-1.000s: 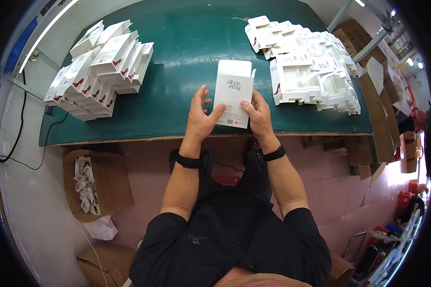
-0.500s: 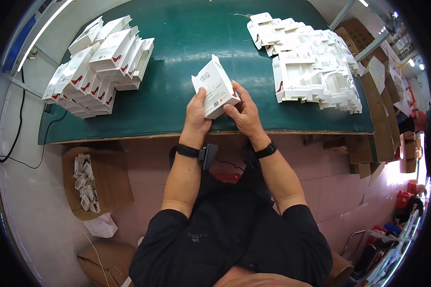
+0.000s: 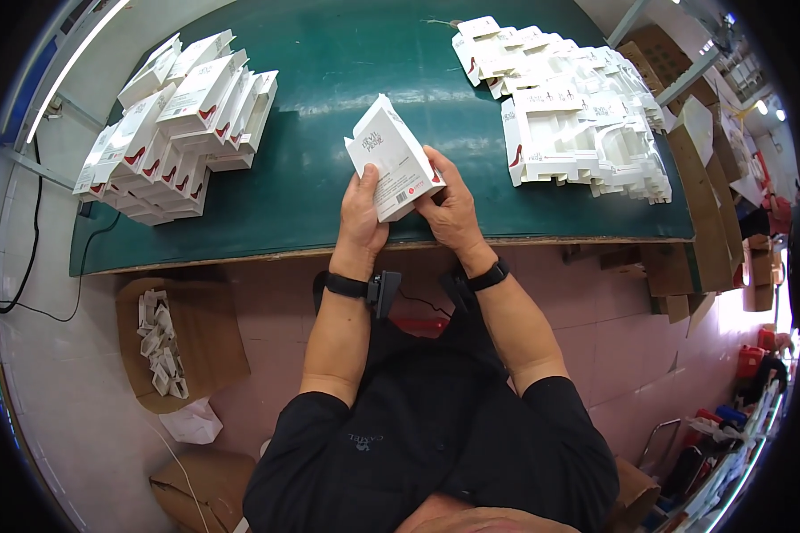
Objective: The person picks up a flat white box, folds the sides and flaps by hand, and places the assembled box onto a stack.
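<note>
Though half-curled, left hand (image 3: 361,211) and right hand (image 3: 454,210) around white box (image 3: 389,162).

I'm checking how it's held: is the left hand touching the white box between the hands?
Touching. The head view shows the left hand with its thumb on the face of the white box.

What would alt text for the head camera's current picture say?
A person's left hand and right hand hold a white rectangular cardboard box over a green table, with stacked white cardboard boxes to the left and overlapping white cardboard cartons to the right.
</note>
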`<state>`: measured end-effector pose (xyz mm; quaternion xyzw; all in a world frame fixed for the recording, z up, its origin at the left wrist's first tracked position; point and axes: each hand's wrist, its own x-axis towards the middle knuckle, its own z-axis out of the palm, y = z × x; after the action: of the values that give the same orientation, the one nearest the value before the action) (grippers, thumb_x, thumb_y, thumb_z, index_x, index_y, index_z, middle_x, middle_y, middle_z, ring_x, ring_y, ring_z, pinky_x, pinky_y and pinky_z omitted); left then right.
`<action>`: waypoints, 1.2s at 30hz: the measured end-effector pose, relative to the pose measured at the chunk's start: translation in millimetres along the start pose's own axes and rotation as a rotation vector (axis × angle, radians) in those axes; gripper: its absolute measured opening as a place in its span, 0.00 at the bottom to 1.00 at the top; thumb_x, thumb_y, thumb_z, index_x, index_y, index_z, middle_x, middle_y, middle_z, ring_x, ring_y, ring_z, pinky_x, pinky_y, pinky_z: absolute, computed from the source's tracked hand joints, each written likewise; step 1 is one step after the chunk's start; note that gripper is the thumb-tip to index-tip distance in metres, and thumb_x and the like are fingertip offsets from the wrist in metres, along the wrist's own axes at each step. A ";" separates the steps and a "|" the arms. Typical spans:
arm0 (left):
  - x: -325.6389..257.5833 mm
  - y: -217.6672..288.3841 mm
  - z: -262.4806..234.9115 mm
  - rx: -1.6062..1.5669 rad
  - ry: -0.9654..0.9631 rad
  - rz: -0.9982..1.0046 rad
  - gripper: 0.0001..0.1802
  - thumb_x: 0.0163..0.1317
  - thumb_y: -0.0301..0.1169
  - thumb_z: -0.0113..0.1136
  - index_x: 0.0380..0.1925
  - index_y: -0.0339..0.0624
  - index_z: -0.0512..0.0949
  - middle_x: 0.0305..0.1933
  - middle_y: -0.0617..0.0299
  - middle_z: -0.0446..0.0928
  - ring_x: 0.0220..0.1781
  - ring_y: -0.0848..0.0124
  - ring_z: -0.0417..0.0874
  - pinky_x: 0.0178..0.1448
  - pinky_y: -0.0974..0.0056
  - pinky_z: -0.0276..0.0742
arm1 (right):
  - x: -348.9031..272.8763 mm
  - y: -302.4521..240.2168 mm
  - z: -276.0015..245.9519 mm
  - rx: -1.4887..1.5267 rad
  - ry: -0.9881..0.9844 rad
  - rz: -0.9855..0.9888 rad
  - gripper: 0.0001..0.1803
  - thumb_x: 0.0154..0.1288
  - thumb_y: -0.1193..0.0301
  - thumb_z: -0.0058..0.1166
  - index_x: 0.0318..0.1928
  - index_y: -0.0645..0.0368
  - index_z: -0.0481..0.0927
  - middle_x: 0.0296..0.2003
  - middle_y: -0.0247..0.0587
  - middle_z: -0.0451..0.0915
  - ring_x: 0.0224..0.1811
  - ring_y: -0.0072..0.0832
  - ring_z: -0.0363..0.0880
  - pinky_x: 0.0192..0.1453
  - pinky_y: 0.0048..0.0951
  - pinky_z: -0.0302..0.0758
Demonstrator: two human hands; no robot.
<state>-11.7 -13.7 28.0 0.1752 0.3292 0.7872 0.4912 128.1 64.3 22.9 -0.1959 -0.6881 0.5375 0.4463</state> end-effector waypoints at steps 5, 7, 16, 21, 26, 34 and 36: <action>2.4 2.5 -3.6 -0.106 0.031 -0.006 0.27 0.82 0.44 0.50 0.68 0.33 0.67 0.60 0.55 0.80 0.57 0.65 0.85 0.60 0.58 0.84 | -2.5 -4.9 -1.2 0.137 -0.088 0.142 0.41 0.68 0.83 0.64 0.78 0.57 0.63 0.62 0.37 0.77 0.58 0.23 0.79 0.61 0.27 0.79; 2.6 2.1 -2.5 -0.140 0.037 -0.018 0.27 0.82 0.44 0.50 0.68 0.33 0.67 0.60 0.55 0.80 0.57 0.65 0.85 0.60 0.58 0.84 | -4.5 -5.3 -2.3 0.181 -0.119 0.187 0.41 0.66 0.82 0.65 0.77 0.57 0.65 0.62 0.37 0.77 0.55 0.22 0.81 0.57 0.26 0.80; 3.5 -11.0 6.8 -0.008 0.121 0.146 0.25 0.80 0.40 0.54 0.66 0.32 0.67 0.59 0.54 0.80 0.57 0.64 0.85 0.60 0.58 0.84 | 2.2 -28.2 4.3 -0.471 0.268 -0.251 0.33 0.56 0.77 0.71 0.64 0.59 0.77 0.49 0.42 0.83 0.36 0.30 0.83 0.42 0.29 0.82; 2.7 -11.2 7.3 0.010 0.125 0.179 0.24 0.79 0.38 0.56 0.65 0.32 0.68 0.59 0.54 0.80 0.58 0.64 0.85 0.60 0.59 0.84 | 2.7 -25.9 -5.3 -0.501 0.265 -0.353 0.25 0.61 0.80 0.66 0.59 0.60 0.79 0.50 0.42 0.82 0.40 0.31 0.84 0.43 0.30 0.83; 5.1 -9.7 6.9 -0.012 0.116 0.147 0.25 0.79 0.39 0.57 0.65 0.32 0.68 0.59 0.54 0.80 0.58 0.65 0.85 0.60 0.59 0.84 | 0.2 -14.2 -7.3 -0.303 0.260 -0.182 0.21 0.68 0.82 0.62 0.60 0.61 0.79 0.55 0.39 0.83 0.46 0.26 0.85 0.50 0.28 0.83; 2.4 -12.2 3.0 -0.027 0.080 0.182 0.25 0.79 0.40 0.57 0.64 0.33 0.68 0.58 0.55 0.80 0.57 0.65 0.85 0.59 0.60 0.86 | -3.5 -19.6 14.6 0.164 0.072 0.229 0.30 0.67 0.79 0.66 0.68 0.62 0.72 0.58 0.39 0.81 0.59 0.25 0.81 0.63 0.27 0.79; 2.1 -12.2 3.5 -0.030 0.086 0.183 0.25 0.79 0.41 0.56 0.65 0.34 0.68 0.58 0.55 0.80 0.56 0.65 0.86 0.59 0.59 0.86 | -4.4 -25.3 16.0 0.159 0.023 0.280 0.32 0.67 0.78 0.67 0.69 0.63 0.71 0.59 0.40 0.81 0.61 0.25 0.80 0.65 0.27 0.78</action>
<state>-2.6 -6.9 22.1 0.1631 0.3209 0.8405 0.4050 122.5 43.2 43.9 -0.2601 -0.6044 0.6448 0.3889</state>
